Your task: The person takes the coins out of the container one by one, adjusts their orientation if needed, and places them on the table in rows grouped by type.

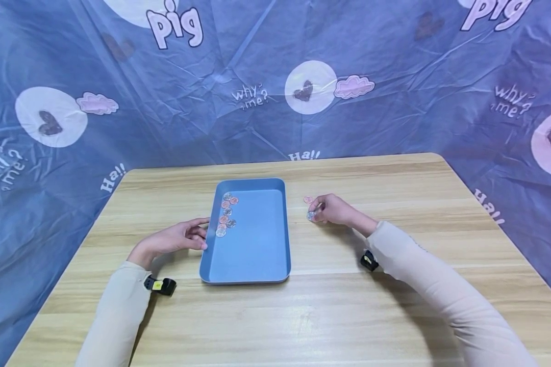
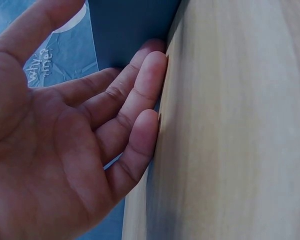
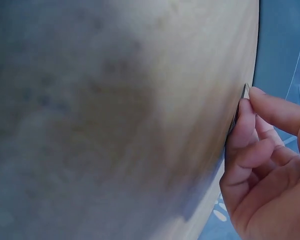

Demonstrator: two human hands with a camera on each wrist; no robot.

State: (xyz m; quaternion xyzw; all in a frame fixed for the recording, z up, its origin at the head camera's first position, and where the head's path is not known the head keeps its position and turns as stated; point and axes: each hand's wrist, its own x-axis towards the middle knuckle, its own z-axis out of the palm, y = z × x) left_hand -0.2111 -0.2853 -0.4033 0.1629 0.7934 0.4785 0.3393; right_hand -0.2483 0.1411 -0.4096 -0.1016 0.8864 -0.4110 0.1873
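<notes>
A blue rectangular tray (image 1: 252, 265) lies on the wooden table. Along its left side sit several silver and copper-coloured coins (image 1: 223, 219), some overlapping. My left hand (image 1: 183, 236) rests against the tray's left wall, fingers loosely bent; in the left wrist view the fingertips (image 2: 151, 70) lie low by the tabletop. To the right of the tray, my right hand (image 1: 332, 210) pinches a silver coin (image 1: 310, 216) between thumb and fingers, close over the table. The right wrist view shows this coin (image 3: 246, 91) edge-on. Just beyond the fingertips lies a copper-coloured coin (image 1: 308, 199).
The wooden table (image 1: 349, 316) extends around the tray on all sides. Behind it hangs a blue printed cloth (image 1: 266, 127), which also covers both sides. Each wrist wears a black strap camera, such as the left wrist camera (image 1: 165, 286).
</notes>
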